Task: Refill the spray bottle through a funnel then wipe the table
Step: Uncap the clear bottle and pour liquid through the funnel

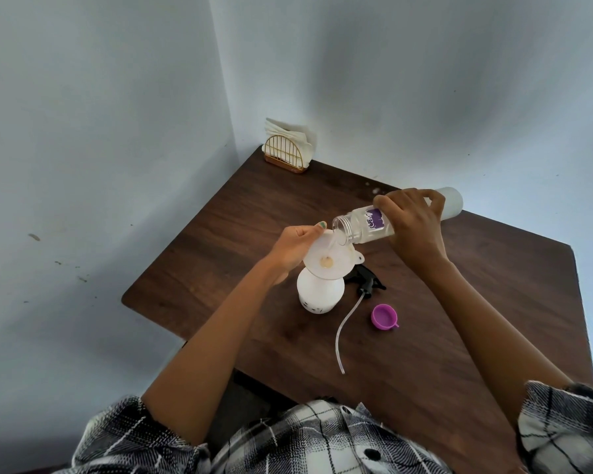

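The right hand (pixel 413 227) wraps around a clear refill bottle (pixel 363 224), tipped nearly level with its open mouth over the funnel (pixel 322 258); the fingers cover the bottle's middle, so only part of the purple label can be read. A thin stream falls from the mouth into the funnel, faint against the white plastic. The left hand (pixel 295 249) pinches the funnel's far rim, thumb on top, the other fingers hidden beneath it. The funnel sits in the neck of the white spray bottle (pixel 320 295), covering the neck entirely; the level inside the opaque body cannot be seen. Just right of the bottle the black spray head (pixel 368 285) lies on the tabletop (pixel 459 319), partly hidden behind the funnel, its dip tube curving toward the near edge. A purple cap (pixel 384 316) rests open side up beside the tube. A napkin holder (pixel 285 155) stands in the far corner.
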`<state>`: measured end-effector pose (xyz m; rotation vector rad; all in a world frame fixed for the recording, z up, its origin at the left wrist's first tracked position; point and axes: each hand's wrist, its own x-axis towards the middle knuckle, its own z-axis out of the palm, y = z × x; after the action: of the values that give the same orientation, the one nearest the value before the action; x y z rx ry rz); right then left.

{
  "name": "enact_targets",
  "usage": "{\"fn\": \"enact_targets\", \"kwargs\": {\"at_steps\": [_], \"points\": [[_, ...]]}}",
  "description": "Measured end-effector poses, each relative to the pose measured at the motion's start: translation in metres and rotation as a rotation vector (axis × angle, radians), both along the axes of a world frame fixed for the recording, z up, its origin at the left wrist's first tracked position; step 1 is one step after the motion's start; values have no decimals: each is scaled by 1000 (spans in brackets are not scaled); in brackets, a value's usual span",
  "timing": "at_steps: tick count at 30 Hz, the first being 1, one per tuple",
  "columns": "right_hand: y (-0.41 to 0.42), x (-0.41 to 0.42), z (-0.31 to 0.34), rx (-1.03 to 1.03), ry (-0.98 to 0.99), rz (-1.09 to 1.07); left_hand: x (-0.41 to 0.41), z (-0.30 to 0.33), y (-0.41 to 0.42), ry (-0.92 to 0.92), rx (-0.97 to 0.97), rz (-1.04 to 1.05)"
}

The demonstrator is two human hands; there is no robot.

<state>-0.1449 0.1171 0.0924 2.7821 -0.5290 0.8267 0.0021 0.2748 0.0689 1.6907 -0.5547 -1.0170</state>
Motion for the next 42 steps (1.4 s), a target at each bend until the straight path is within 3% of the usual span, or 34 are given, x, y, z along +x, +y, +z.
{"fn": "enact_targets", "kwargs": {"at_steps": [42], "points": [[0, -1, 3, -10, -22, 10, -3, 7, 3, 21, -8, 1]]}}
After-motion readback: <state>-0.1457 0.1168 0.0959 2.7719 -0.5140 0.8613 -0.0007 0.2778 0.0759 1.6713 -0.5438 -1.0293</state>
